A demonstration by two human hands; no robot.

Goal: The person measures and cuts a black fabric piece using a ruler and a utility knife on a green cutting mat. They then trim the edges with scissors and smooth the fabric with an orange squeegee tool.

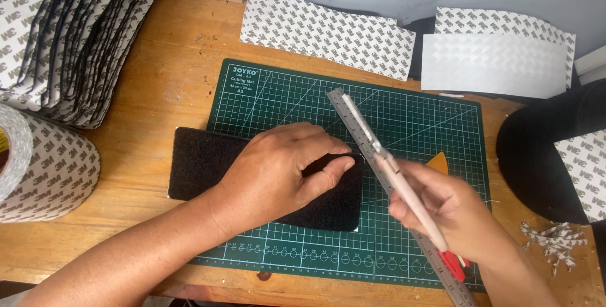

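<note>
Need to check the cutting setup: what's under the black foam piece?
The black foam piece lies partly on the green cutting mat, its left end on the wooden table. The left hand covers its middle.

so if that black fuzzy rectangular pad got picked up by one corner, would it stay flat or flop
Probably flop a little: the black fuzzy rectangular pad looks thin and fabric-like, lying flat across the edge of the green cutting mat. Likely light too, like the curved stacked pieces nearby. The left hand presses it, which suggests it may slide when pushed.

Black foam strip (208,165), green gridded cutting mat (416,118), silver ruler (353,124)
</note>
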